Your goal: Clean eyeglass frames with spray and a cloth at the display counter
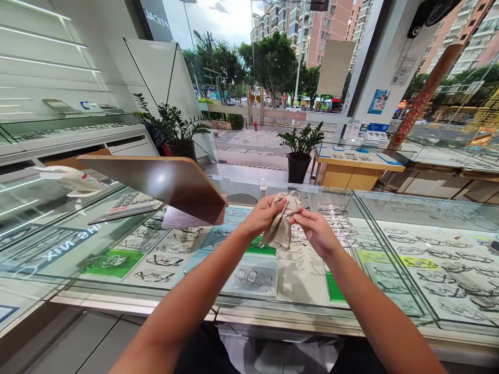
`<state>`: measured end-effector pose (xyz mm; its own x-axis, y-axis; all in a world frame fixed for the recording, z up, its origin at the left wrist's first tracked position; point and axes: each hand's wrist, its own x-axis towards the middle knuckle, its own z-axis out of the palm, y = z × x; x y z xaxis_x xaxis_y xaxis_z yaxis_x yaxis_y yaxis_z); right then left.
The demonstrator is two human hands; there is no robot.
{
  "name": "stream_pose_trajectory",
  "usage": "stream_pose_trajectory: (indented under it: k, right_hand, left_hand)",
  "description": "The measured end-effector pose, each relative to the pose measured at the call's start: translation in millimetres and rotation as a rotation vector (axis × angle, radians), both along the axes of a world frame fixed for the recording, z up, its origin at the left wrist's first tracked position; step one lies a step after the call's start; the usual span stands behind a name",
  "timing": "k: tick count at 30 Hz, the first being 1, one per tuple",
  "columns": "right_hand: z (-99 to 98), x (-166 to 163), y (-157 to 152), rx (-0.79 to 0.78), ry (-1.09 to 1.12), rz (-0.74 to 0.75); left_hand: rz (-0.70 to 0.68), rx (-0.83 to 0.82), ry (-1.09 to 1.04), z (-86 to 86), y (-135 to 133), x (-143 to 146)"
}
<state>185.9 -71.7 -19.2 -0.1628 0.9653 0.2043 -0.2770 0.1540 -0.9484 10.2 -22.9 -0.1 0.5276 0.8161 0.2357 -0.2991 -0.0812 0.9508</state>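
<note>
My left hand [268, 210] is closed around a crumpled beige cloth [281, 228], thumb on top, above the glass display counter. A thin pale loop [292, 196] sticks out at the cloth's upper edge; whether it is a cord or part of a glasses frame I cannot tell. From the other side my right hand [315, 228] pinches at the cloth's right edge, fingertips together. What else lies within the folds is hidden. Just behind the hands stands a small white bottle [263, 187]. Below them, under the glass, rest rows of eyeglasses [253, 278].
A brown tilted board [156, 182], perhaps a mirror's back, rises on the counter to the left. Near it are a white handheld scanner [74, 179] and a calculator-like keypad [130, 203]. Another glass case [432, 208] adjoins at right. Potted plants [299, 166] stand beyond the counter.
</note>
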Motion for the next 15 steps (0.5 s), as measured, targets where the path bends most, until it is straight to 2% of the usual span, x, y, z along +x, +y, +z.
stream_pose_trajectory:
  k: [2, 3, 6, 8, 10, 15]
  right_hand:
    - [-0.6, 0, 1, -0.013, 0.022, 0.01]
    - [-1.8, -1, 2, -0.01, 0.032, 0.01]
    - [-6.7, -8, 1, 0.007, 0.03, 0.0]
    - [-8.3, -11, 0, 0.013, 0.0, -0.013]
    - [-7.3, -10, -1, 0.01, -0.025, -0.02]
    - [-2.8, -1, 1, -0.013, 0.063, -0.012]
  left_hand:
    - [-0.037, 0.004, -0.017, 1.5, -1, -1]
    - [-0.005, 0.024, -0.032, 0.1, -3, 2]
    - [0.204, 0.09, -0.078, -9.3, -6, 15]
    - [0.287, 0.089, -0.095, -14.6, -6, 21]
    - [0.262, 0.049, -0.096, -15.2, -4, 20]
    - [0.025, -0.024, -0.092, -5.9, -3, 9]
